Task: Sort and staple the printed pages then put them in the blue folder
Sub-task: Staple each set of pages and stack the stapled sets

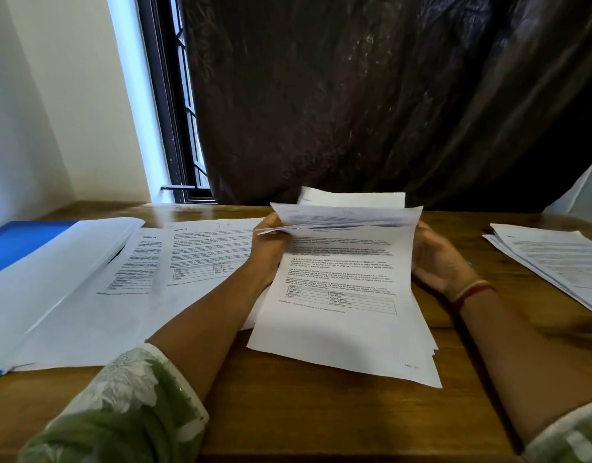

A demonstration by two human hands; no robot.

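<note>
Gripping printed pages (344, 279) in both hands (269, 252) (436, 259), wooden table (287, 412) (paper-strewn), dark curtain (354, 95)

The folder (19, 243) is bright blue. The pages (341, 329) are white with black print and ruled tables. The worktop (321, 412) is brown wood with grain. The sleeve (120, 406) is green with a white flower pattern. A red and cream band (473, 290) circles the right wrist. The curtain (371, 95) is dark brown, the window frame (164, 95) black, the wall (54, 95) off-white.

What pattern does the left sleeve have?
The left sleeve is green with white flowers, seen clearly in the head view.
</note>
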